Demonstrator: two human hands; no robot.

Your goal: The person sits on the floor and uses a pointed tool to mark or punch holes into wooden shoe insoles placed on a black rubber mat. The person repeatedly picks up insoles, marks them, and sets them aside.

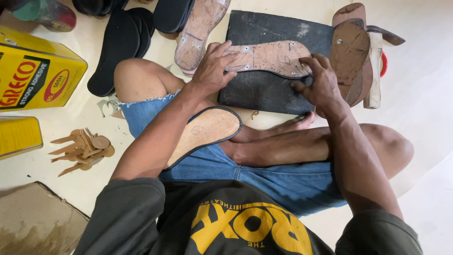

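Observation:
I sit cross-legged on the floor. My left hand (213,66) presses fingers down on the heel end of a tan sole-shaped insole (269,56) that lies on a black rubber sheet (264,89). My right hand (321,82) presses the toe end of the same insole, thumb on the sheet's edge. A second tan insole with a black rim (205,132) rests on my left thigh under my forearm.
A large yellow adhesive can (35,75) and a smaller yellow can (19,137) stand at left. Brown leather strap pieces (85,148) lie near them. Black soles (120,45), another tan insole (198,33) and stacked brown soles (351,56) surround the sheet. A cardboard piece (37,222) lies at the lower left.

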